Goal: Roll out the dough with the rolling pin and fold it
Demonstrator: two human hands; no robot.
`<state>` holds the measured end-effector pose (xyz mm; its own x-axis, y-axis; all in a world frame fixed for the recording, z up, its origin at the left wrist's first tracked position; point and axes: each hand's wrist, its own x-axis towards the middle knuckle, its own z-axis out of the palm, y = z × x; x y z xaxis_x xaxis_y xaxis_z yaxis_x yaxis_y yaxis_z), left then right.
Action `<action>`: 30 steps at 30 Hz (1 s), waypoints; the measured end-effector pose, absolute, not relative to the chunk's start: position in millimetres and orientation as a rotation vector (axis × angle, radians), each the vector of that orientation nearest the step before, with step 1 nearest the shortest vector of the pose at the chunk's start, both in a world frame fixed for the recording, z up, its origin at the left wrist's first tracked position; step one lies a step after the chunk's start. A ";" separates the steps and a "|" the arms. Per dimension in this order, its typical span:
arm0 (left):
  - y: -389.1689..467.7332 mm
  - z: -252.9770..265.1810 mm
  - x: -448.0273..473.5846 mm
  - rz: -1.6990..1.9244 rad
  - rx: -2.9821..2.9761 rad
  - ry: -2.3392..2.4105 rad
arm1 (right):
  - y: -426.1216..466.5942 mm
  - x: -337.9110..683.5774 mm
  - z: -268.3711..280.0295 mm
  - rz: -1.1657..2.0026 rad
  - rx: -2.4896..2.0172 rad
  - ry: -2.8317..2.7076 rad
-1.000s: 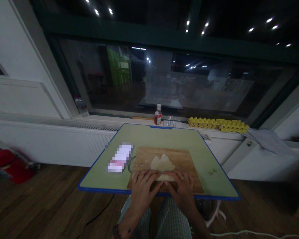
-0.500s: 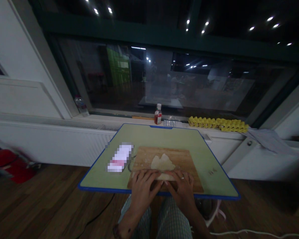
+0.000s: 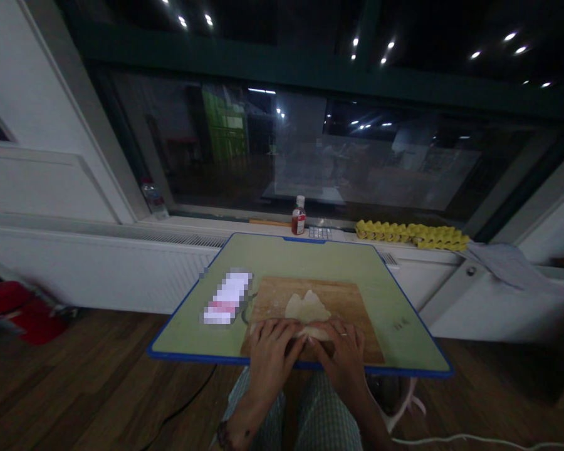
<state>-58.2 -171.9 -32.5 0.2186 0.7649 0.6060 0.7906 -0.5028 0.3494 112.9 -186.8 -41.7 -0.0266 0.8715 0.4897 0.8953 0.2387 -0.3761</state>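
A flat, pale sheet of dough (image 3: pixel 306 305) with a ragged far edge lies on a wooden board (image 3: pixel 319 287). Its near edge forms a thick roll (image 3: pixel 316 333) running sideways under my fingers. My left hand (image 3: pixel 273 341) grips the roll's left part, fingers bent over the top and thumb on the near side. On the right part, my right hand (image 3: pixel 344 344), with a ring on one finger, holds it the same way. The two thumbs come close together at the middle. My palms and fingers hide both ends of the roll.
The board rests on a green folding table (image 3: pixel 305 255) with a blue rim. A blurred-out phone-like thing (image 3: pixel 228 297) lies left of the board. On the windowsill stand a small red-labelled bottle (image 3: pixel 298 216), yellow egg cartons (image 3: pixel 411 235) and a clear bottle (image 3: pixel 154 199).
My fingers and thumbs have shifted only slightly on the roll. The dough sheet and board look the same.
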 end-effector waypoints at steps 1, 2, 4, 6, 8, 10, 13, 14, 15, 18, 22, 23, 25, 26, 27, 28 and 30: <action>-171.8 -32.3 -57.9 -1.168 -2.420 -1.552 | -186.5 112.3 -41.6 -0.044 -1.620 -1.872; -171.6 -32.0 -57.6 -1.165 -2.415 -1.557 | -186.3 111.6 -41.3 -0.040 -1.624 -1.866; -171.4 -30.9 -56.8 -1.165 -2.408 -1.572 | -186.2 110.5 -40.4 -0.035 -1.631 -1.856; -171.1 -29.3 -55.8 -1.177 -2.406 -1.589 | -186.1 109.8 -39.1 -0.034 -1.640 -1.850; -170.8 -27.5 -55.1 -1.195 -2.416 -1.596 | -185.7 109.5 -37.8 -0.033 -1.649 -1.853; -170.2 -25.7 -54.6 -1.212 -2.435 -1.594 | -184.9 109.3 -36.8 -0.038 -1.653 -1.859; -168.7 -23.9 -54.2 -1.224 -2.453 -1.589 | -183.2 109.0 -36.0 -0.057 -1.647 -1.871; -168.0 -23.8 -54.2 -1.223 -2.452 -1.584 | -182.8 108.8 -36.0 -0.065 -1.646 -1.875; -167.4 -23.9 -54.2 -1.218 -2.450 -1.574 | -182.5 108.7 -36.1 -0.075 -1.647 -1.879; -165.7 -25.5 -54.4 -1.161 -2.443 -1.519 | -182.4 108.6 -37.0 -0.119 -1.642 -1.890; -164.8 -28.4 -54.5 -1.059 -2.418 -1.459 | -183.0 108.5 -38.9 -0.202 -1.607 -1.923; -164.7 -29.1 -54.4 -1.042 -2.411 -1.452 | -182.9 108.2 -39.6 -0.224 -1.596 -1.932; -164.5 -30.3 -54.2 -1.005 -2.394 -1.454 | -182.1 107.5 -41.6 -0.263 -1.577 -1.946; -164.5 -30.8 -54.0 -0.981 -2.389 -1.459 | -181.4 107.2 -42.8 -0.283 -1.570 -1.948; -164.4 -31.1 -53.9 -0.950 -2.386 -1.464 | -180.5 106.8 -44.2 -0.305 -1.565 -1.946; -164.3 -31.4 -53.8 -0.917 -2.386 -1.465 | -179.3 106.7 -45.7 -0.325 -1.561 -1.943; -164.0 -31.6 -53.6 -0.853 -2.389 -1.461 | -176.6 106.8 -48.6 -0.366 -1.543 -1.936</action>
